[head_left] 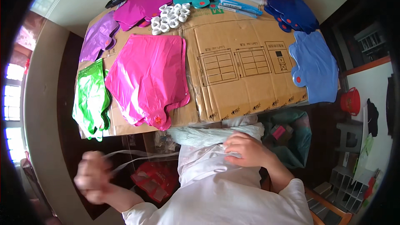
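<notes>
Head view, left hand (92,177): blurred, fingers curled in, pinching white strands (146,156).
White strands: stretch rightward from the left hand.
Right hand (246,150): fingers bent, slightly spread; cannot tell whether pinching.
Pale bundle (204,137): just beyond the right hand's knuckles.
Pink foil sheets (152,73): beyond both hands, between them.

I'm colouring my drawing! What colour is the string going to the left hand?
Pale, whitish grey. The string shows best in the head view.
</notes>
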The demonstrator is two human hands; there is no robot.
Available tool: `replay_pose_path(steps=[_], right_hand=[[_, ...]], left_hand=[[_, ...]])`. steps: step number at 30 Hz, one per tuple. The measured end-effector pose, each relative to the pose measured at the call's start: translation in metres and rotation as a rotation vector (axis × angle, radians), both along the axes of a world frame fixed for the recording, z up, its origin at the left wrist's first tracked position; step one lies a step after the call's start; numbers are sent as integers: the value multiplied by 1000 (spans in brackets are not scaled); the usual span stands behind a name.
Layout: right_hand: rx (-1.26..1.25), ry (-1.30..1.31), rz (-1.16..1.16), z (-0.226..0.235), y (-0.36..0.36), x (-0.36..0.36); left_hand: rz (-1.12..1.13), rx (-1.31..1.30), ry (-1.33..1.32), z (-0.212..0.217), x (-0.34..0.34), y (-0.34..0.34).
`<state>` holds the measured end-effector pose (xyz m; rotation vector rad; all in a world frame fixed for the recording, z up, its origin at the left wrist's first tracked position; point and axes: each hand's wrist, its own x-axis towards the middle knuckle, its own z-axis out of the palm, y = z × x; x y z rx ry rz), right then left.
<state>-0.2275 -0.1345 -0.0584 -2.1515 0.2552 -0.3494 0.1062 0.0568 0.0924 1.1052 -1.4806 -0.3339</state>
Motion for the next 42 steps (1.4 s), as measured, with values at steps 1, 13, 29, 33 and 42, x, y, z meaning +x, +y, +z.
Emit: replay_pose_path(steps=[1, 13, 29, 33, 42], right_hand=[[-71, 23, -59, 6, 1, 5], [740, -8, 295, 18, 22, 29], [640, -59, 72, 21, 24, 35], [528, -138, 68, 15, 12, 29], [600, -126, -122, 16, 5, 21]], left_hand=[[16, 229, -179, 0, -30, -20], [-267, 503, -111, -71, -101, -96], [-311, 643, 18, -83, -116, -73], [-332, 783, 369, -90, -109, -63], [-408, 924, 848, -110, -112, -56]])
